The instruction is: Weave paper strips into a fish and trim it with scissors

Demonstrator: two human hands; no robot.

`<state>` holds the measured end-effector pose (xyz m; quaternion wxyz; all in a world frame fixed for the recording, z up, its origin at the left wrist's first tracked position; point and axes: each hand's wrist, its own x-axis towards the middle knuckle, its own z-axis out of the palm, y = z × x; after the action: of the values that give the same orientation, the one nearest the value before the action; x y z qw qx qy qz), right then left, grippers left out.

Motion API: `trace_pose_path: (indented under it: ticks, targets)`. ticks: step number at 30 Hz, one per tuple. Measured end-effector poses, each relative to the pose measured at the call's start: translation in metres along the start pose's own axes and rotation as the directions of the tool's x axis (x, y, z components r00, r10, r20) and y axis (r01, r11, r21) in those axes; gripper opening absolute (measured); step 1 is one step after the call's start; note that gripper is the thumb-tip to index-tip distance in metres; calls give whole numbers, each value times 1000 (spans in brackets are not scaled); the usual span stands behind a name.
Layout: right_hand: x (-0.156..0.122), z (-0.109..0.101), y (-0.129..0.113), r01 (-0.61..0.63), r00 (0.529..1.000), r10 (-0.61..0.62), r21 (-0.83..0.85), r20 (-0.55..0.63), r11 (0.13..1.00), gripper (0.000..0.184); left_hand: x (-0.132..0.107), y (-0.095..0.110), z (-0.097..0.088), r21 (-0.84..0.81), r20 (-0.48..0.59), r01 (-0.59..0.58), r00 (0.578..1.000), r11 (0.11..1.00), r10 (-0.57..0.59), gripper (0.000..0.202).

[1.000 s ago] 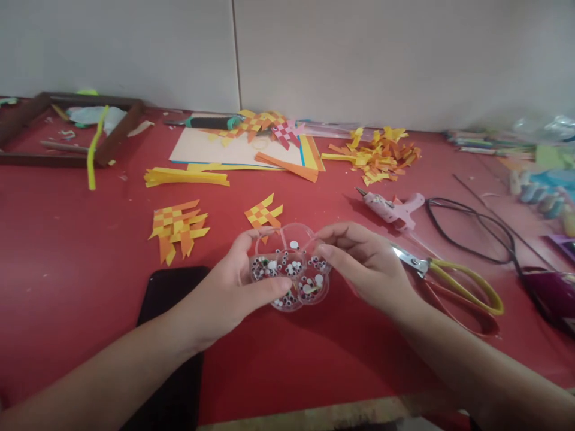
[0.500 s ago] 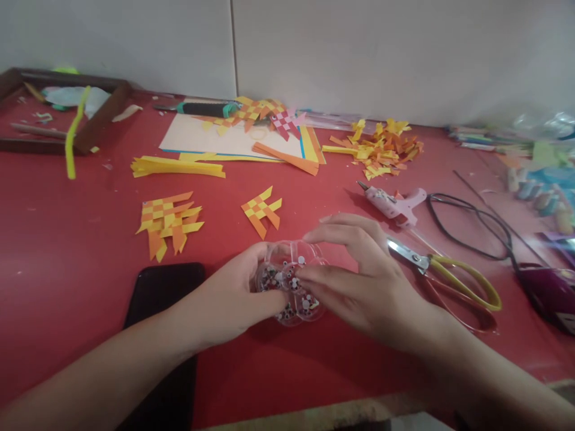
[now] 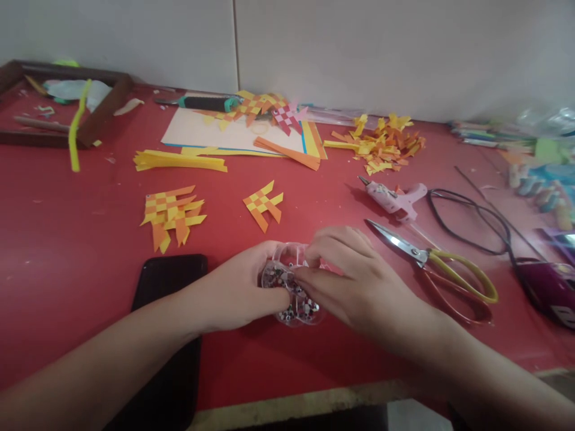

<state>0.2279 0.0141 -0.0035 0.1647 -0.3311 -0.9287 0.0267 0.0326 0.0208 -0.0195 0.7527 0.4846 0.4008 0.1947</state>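
My left hand (image 3: 245, 293) grips a clear plastic compartment box (image 3: 287, 248) with rounded compartments, its thumb across the near side. Inside lie many small black-and-white googly eyes (image 3: 309, 308). Over the box's right side bends my right hand (image 3: 354, 275), the fingers drawn together at its middle; whatever they pinch is hidden. Just beyond the box lies a small woven orange-and-yellow paper fish (image 3: 263, 206). A larger woven paper fish (image 3: 171, 209) rests to its left.
Left of the box is a black phone (image 3: 175, 275). Scissors (image 3: 420, 257) and a pink glue gun (image 3: 395, 200) lie to the right, near a black cable (image 3: 485, 245). Paper strips (image 3: 179, 160), paper scraps (image 3: 389, 143) and a wooden frame (image 3: 108, 96) sit farther back.
My right hand's fingers have curled in and closed together over the box, where they were more spread before. My left hand keeps its hold. The view has shifted slightly.
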Motion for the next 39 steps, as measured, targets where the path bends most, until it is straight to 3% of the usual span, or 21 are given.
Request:
trace_pose_path:
  ticks: [9, 18, 28, 39]
  targets:
    - [0, -3, 6, 70, 994, -70, -3, 79, 998, 28, -1, 1, 0, 35, -5, -1, 1000, 999, 1, 41]
    - [0, -6, 7, 54, 998, -53, -28, 47, 998, 24, 0, 2, 0, -55, 16, 53, 998, 997, -52, 47]
    - [1, -4, 4, 122, 990, -121, -18, 66, 992, 28, 0, 4, -1, -2, -2, 77, 997, 997, -77, 50]
    - [2, -9, 10, 120, 984, -124, 34, 129, 992, 27, 0, 1, -3, -66, 38, 17, 999, 998, -14, 47]
